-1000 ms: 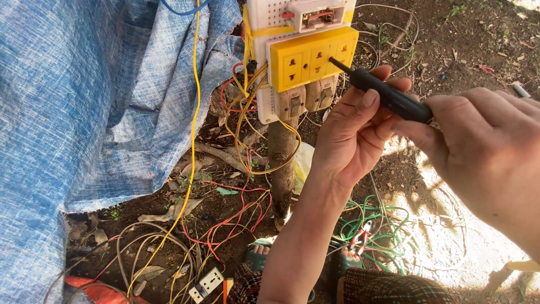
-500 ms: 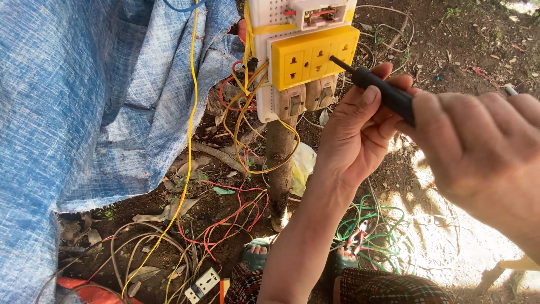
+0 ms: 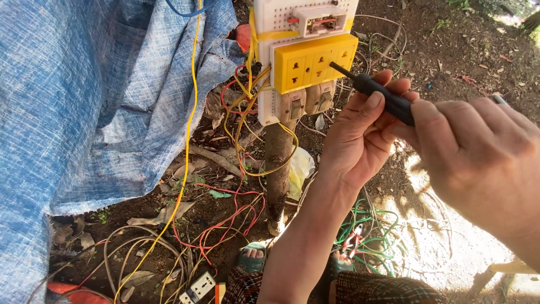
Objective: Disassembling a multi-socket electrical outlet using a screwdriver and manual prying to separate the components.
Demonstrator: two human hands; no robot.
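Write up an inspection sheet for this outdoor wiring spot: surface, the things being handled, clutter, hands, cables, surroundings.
Surface: bare soil with dry leaves.
Things in hand: black-handled screwdriver, tip at the yellow socket strip on a white perforated board fixed to a wooden post.
Clutter: white wall socket on the ground, yellow plastic scrap.
Hands: left hand and right hand both grip the screwdriver; fingers closed.
Cables: yellow wires, red wires and green wires, loose and tangled.
Surroundings: blue tarpaulin at left; sandalled feet below.
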